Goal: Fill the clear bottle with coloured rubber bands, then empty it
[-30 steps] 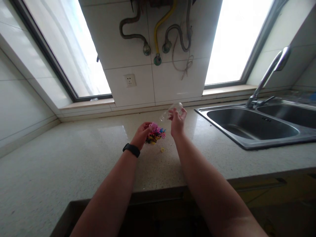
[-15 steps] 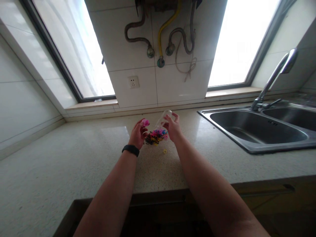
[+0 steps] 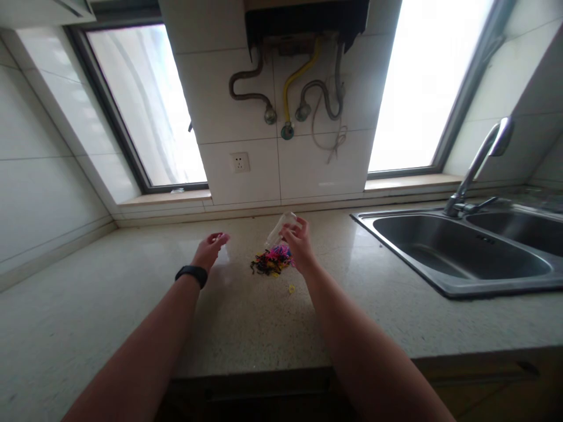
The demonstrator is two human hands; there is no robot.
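A pile of small colourful rubber bands (image 3: 269, 262), black, pink, yellow and blue, lies on the counter between my hands. Just above it my right hand (image 3: 297, 237) grips a clear plastic bottle (image 3: 280, 229), tilted with its lower end toward the pile. To the left of the pile, my left hand (image 3: 208, 248) is closed on a pink cap (image 3: 223, 239), partly hidden by the fingers. One yellow rubber band (image 3: 291, 289) lies apart, nearer the counter's front edge.
The pale speckled counter (image 3: 246, 328) runs to a tiled back wall. At the right is a steel double sink (image 3: 461, 258) with a tall tap (image 3: 477, 161). A socket (image 3: 240, 162) and several pipes are on the wall.
My left hand has moved left, away from the pile, with the pink cap. The right hand keeps the bottle over the pile, slightly further left. The camera view has tipped upward.
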